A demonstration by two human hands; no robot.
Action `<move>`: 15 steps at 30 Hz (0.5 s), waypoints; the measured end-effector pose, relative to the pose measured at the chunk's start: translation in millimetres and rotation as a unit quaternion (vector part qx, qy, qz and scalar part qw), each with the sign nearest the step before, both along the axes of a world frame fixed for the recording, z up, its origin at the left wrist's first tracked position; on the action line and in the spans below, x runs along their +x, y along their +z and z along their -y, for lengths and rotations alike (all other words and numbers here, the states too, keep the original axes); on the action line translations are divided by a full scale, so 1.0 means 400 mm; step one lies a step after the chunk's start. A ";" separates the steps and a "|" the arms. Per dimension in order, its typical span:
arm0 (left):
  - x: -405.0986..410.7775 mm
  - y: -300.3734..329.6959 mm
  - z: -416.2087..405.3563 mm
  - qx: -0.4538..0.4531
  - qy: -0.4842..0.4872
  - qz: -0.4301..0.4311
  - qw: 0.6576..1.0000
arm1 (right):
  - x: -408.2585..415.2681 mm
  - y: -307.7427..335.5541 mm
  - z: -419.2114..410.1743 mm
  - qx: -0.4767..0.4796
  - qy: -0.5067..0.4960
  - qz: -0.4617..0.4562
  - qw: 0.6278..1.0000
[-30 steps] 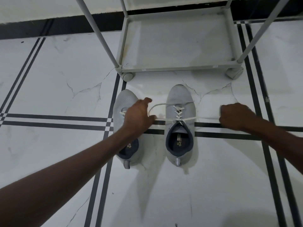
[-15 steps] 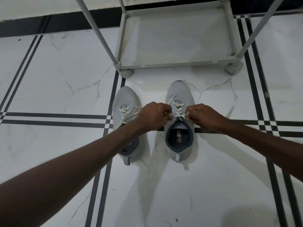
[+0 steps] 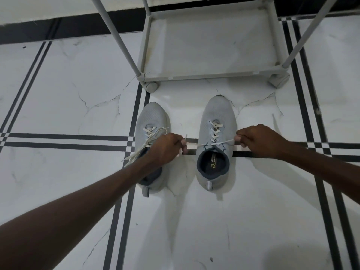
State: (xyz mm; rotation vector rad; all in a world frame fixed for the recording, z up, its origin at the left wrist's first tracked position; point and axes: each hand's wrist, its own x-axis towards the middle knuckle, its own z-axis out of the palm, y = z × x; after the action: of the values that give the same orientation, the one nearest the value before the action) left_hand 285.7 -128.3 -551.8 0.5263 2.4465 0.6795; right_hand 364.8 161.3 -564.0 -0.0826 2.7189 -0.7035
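The lace (image 3: 226,142) stretches taut sideways across the grey shoe (image 3: 217,112), square to its heel-to-toe line. Left hand (image 3: 167,148) and right hand (image 3: 257,140) flank it evenly, each grip pinching one end.

The left hand (image 3: 165,148) partly hides the left shoe (image 3: 153,117)

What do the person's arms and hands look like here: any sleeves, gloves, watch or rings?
Both are bare. The left hand and right hand wear no gloves, and no ring shows on the fingers in view. The left forearm and right forearm carry no sleeve, watch or band as far up as the frame reaches. No markings are visible.
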 end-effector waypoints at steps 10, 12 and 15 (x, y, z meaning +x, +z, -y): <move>-0.040 0.125 -0.102 0.280 0.108 0.294 0.908 | 0.002 0.133 0.045 -0.381 -0.211 0.081 0.897; -0.041 0.121 -0.123 0.289 0.091 0.329 0.894 | -0.008 0.134 0.056 -0.431 -0.225 0.105 0.867; -0.037 0.109 -0.147 0.289 0.128 0.333 0.889 | -0.018 0.128 0.081 -0.449 -0.217 0.109 0.860</move>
State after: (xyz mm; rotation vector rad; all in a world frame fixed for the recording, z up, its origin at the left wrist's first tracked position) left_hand 271.0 -69.6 -508.3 0.1273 1.6513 1.4468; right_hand 357.6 129.0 -513.0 0.3804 1.9724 -1.9213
